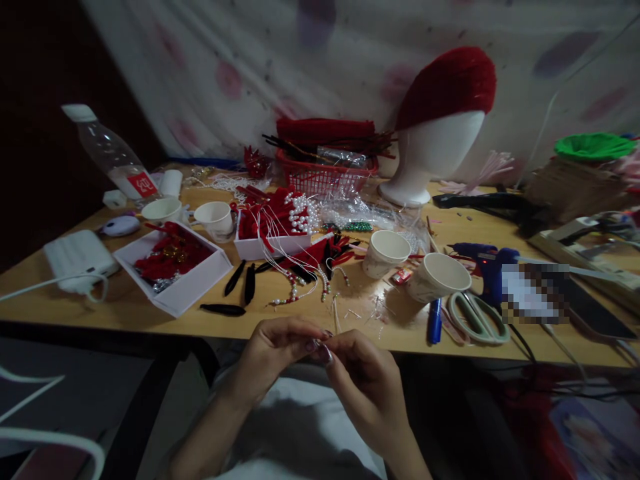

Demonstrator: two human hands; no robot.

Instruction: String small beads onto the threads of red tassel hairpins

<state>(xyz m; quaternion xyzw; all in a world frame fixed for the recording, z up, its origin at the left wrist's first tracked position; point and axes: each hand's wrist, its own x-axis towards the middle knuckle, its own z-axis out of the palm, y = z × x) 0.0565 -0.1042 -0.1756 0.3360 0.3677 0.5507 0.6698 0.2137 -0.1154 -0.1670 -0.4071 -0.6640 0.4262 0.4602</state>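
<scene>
My left hand (273, 357) and my right hand (370, 380) meet in front of the table's near edge, above my lap. The fingertips of both are pinched together around something too small to make out. A thin pale strand (336, 313) rises just behind the fingertips. Nearest on the tabletop lie small white clippings (375, 312) and strings of red and white beads (300, 280). Black spindle-shaped pieces (223, 309) lie to the left, close to an open white box (200, 283) of red fuzzy pieces.
Paper cups (440, 277), scissors (479, 320), a blue marker (435, 321) and a blue glue gun (487, 260) stand or lie on the right. Behind are a red basket (325, 177) and a white head form (425, 157) with a red cover. A plastic bottle (107, 150) stands at left.
</scene>
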